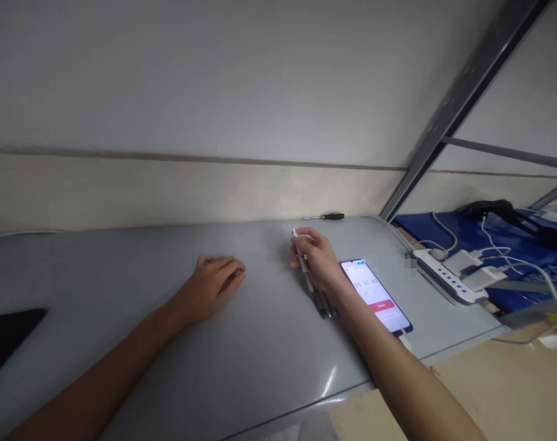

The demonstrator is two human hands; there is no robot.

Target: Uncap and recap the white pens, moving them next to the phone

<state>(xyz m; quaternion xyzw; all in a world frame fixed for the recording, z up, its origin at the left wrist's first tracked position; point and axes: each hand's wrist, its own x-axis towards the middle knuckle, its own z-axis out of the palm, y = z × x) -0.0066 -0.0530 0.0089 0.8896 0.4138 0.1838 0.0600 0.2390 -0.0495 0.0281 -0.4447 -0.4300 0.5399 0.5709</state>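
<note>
My left hand (214, 285) rests on the grey table (260, 349) with its fingers curled and pressed together; what they hold, if anything, is hidden. To the right, my right hand (315, 256) has its fingers closed round a white pen (302, 260), whose upper tip sticks out above the thumb. Several dark-tipped pens (324, 304) lie on the table just below that hand, partly covered by the wrist. A lit phone (377, 297) showing a timer lies right of my right forearm.
A small screwdriver (333, 216) lies by the wall. At the right, a white power strip (448, 278) holds plugged chargers and cables beside a blue surface (512, 300). A grey metal post (425, 153) slants up behind. A black object (11, 334) is at the left edge.
</note>
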